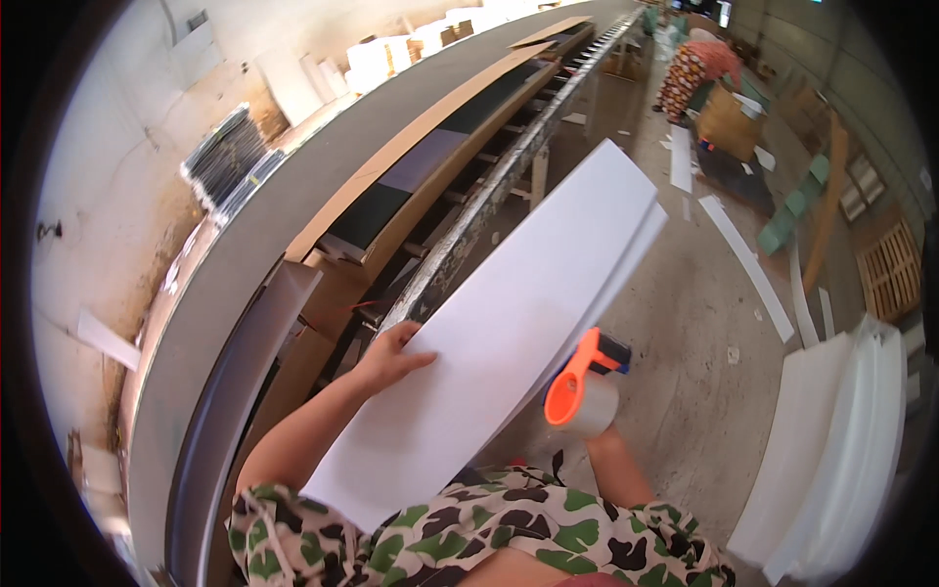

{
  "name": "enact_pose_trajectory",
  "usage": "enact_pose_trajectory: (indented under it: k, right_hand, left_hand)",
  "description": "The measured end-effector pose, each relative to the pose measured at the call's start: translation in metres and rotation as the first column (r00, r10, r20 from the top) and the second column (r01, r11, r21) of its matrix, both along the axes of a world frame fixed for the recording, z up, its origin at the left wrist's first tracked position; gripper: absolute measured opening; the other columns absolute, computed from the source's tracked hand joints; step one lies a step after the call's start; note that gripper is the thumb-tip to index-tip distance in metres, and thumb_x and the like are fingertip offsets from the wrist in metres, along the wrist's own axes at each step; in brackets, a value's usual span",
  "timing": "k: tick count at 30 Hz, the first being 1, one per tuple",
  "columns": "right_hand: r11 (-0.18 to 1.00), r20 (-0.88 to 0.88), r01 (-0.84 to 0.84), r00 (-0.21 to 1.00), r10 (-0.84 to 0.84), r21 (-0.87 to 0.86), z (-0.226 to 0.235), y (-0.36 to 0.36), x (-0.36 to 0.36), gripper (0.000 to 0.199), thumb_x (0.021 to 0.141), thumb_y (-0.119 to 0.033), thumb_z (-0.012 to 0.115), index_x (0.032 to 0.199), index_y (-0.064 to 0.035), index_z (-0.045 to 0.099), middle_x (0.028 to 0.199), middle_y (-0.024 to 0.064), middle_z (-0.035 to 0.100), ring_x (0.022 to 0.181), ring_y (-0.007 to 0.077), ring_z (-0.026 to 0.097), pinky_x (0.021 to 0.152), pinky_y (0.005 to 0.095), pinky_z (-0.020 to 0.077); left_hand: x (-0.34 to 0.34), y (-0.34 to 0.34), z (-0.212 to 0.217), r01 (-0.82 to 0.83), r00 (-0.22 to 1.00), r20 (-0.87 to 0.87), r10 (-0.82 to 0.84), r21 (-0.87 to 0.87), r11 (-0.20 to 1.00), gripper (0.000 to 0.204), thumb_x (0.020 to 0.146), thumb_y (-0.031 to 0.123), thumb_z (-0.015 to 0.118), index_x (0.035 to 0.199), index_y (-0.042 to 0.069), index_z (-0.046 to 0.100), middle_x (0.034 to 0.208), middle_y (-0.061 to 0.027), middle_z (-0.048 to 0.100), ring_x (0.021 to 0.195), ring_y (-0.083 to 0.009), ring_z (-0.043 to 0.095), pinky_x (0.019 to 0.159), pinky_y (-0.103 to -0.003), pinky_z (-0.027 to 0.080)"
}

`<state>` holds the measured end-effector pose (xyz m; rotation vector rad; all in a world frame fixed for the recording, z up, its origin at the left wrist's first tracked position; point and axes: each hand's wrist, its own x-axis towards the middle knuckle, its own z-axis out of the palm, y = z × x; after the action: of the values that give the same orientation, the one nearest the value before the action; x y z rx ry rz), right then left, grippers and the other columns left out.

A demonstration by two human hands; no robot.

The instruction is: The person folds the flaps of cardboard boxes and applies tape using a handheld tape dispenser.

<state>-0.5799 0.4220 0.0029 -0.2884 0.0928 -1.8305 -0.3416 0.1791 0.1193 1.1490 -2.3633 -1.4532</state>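
A long white panel [518, 293], which looks like folded board or foam sheet, slants across in front of me from my lap toward the far right. My left hand [394, 360] grips its left edge, thumb on the upper face and fingers around the side. A second white layer shows along the panel's right edge. Beside that edge is an orange tape dispenser [581, 383] with a roll of clear tape [595, 409]. My right hand [603, 442] holds it from behind, its fingers mostly hidden by the roll.
On the left runs a roller conveyor [494, 186] carrying a long open cardboard box [328, 220] with dark and grey pieces inside. White foam sheets [817, 440] stand at the lower right. White strips [748, 264] lie on the floor. Far off, a person [696, 73] bends by a carton [729, 122].
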Motion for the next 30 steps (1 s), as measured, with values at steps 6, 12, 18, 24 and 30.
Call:
enact_pose_trajectory:
  k: [6,12,18,24,30]
  right_hand:
    - [0.999,-0.027,0.039,0.999,-0.038,0.037,-0.02,-0.033,-0.078,0.045,0.094,-0.031,0.056,0.134,-0.0108,0.048,0.14,0.0112,0.043,0.126,0.0293,0.046,0.103,0.0417,0.0432]
    - [0.999,-0.139,-0.026,0.99,0.022,-0.028,-0.022,-0.146,-0.178,0.044,0.094,-0.029,0.057,0.134,-0.0111,0.048,0.137,0.01,0.048,0.123,0.0268,0.05,0.101,0.0401,0.0451]
    - [0.986,-0.244,-0.163,0.958,0.152,-0.027,-0.034,-0.261,-0.289,0.044,0.094,-0.027,0.057,0.134,-0.0115,0.048,0.133,0.0089,0.052,0.119,0.0243,0.054,0.099,0.0385,0.047]
    - [0.973,-0.152,-0.226,0.961,0.229,0.036,-0.026,-0.325,-0.347,0.041,0.095,-0.025,0.056,0.133,-0.0117,0.049,0.122,0.004,0.06,0.109,0.0185,0.061,0.091,0.0343,0.0522]
    - [0.977,-0.222,-0.212,0.954,0.2,-0.035,-0.037,-0.391,-0.389,0.04,0.094,-0.027,0.056,0.13,-0.01,0.051,0.122,0.0054,0.061,0.107,0.0188,0.062,0.088,0.0362,0.0537]
  left_hand:
    - [-0.097,-0.066,-0.014,0.008,0.997,0.074,-0.019,0.138,0.99,0.05,0.079,0.028,0.078,0.117,0.004,0.057,0.102,-0.0104,0.063,0.092,-0.0185,0.06,0.081,-0.03,0.048]
    - [-0.181,-0.175,-0.008,0.008,0.993,-0.115,0.024,0.262,0.965,0.048,0.082,0.022,0.076,0.12,0.002,0.055,0.104,-0.0102,0.062,0.094,-0.0185,0.059,0.086,-0.031,0.048]
    - [-0.246,-0.276,-0.006,-0.04,0.992,-0.111,0.063,0.203,0.978,0.037,0.08,0.024,0.076,0.105,0.001,0.061,0.092,-0.0064,0.063,0.084,-0.0144,0.059,0.076,-0.029,0.048]
    - [-0.279,-0.34,-0.015,-0.242,0.966,-0.065,0.25,0.114,0.964,0.042,0.075,0.029,0.077,0.104,0.003,0.062,0.143,-0.021,0.043,0.131,-0.0294,0.043,0.104,-0.037,0.035]
    - [-0.263,-0.381,0.021,-0.288,0.828,-0.416,0.376,0.26,0.922,0.021,0.076,0.002,0.072,0.09,0.005,0.058,0.086,-0.0053,0.064,0.077,-0.0158,0.063,0.071,-0.03,0.052]
